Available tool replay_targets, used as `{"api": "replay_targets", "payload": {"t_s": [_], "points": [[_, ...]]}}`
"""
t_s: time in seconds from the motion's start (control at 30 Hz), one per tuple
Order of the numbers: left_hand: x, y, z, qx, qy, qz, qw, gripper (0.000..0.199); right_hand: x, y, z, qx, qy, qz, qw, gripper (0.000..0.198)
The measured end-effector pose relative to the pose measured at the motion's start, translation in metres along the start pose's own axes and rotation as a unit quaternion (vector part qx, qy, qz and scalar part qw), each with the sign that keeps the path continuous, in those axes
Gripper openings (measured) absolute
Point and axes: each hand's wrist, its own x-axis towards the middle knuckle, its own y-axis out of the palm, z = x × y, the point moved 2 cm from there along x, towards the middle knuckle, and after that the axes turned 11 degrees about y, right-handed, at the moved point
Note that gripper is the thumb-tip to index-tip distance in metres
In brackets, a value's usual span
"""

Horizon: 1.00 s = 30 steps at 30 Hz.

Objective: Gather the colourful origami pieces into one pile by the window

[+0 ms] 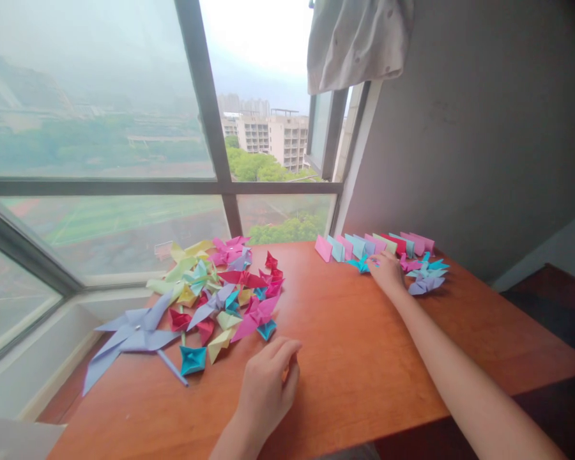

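Right hand (386,269) stretched to the far right corner of the reddish wooden tabletop (354,358), fingers loosely spread, tips resting on a small teal folded paper star (361,264) — not clamped on it. Just behind, a row of folded pastel paper rectangles (374,245). Left hand (268,383) empty, half curled, flat near the front edge — beside the heap of finished colourful paper pinwheels (215,294). Many pieces done; the row apparently still unfolded.
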Motion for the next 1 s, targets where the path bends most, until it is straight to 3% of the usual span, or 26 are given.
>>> {"api": "replay_targets", "payload": {"t_s": [0.3, 0.43, 0.57, 0.7, 0.83, 0.93, 1.0], "points": [[-0.001, 0.0, 0.0, -0.004, -0.005, 0.004, 1.0, 0.026, -0.01, -0.017, 0.004, 0.018, -0.053, 0.015, 0.998, 0.031], [0.0, 0.0, -0.001, -0.001, -0.007, 0.003, 1.0, 0.026, -0.027, -0.024, 0.024, 0.062, -0.091, 0.035, 0.993, 0.03], [-0.001, 0.0, -0.002, -0.001, -0.004, 0.004, 1.0, 0.027, -0.05, -0.019, 0.076, 0.131, -0.142, 0.073, 0.979, 0.027], [-0.002, 0.001, 0.0, -0.001, -0.012, 0.004, 1.0, 0.027, -0.07, 0.001, 0.156, 0.207, -0.185, 0.125, 0.952, 0.024], [-0.003, 0.0, 0.002, 0.005, -0.023, 0.001, 1.0, 0.027, -0.083, 0.028, 0.229, 0.269, -0.187, 0.175, 0.928, 0.021], [-0.002, -0.001, 0.001, 0.007, -0.023, 0.002, 1.0, 0.026, -0.089, 0.041, 0.256, 0.296, -0.171, 0.206, 0.917, 0.017], [-0.002, -0.001, 0.0, 0.006, -0.021, 0.006, 1.0, 0.026, -0.091, 0.042, 0.256, 0.304, -0.158, 0.216, 0.914, 0.018]]}}
